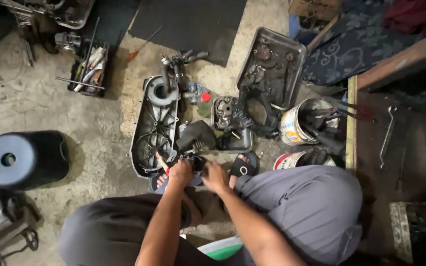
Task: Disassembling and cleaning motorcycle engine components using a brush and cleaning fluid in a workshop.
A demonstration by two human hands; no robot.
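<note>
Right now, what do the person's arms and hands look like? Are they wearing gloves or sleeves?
No gloves and no sleeves show. Both forearms are bare from the bottom of the picture up to the wrists, and the left hand and right hand are bare too. No watch, ring or band can be made out. Lower down the person wears grey trousers and dark sandals.

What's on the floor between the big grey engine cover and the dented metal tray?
In the head view, a small dark engine part and a red-capped bottle lie between them.
</note>
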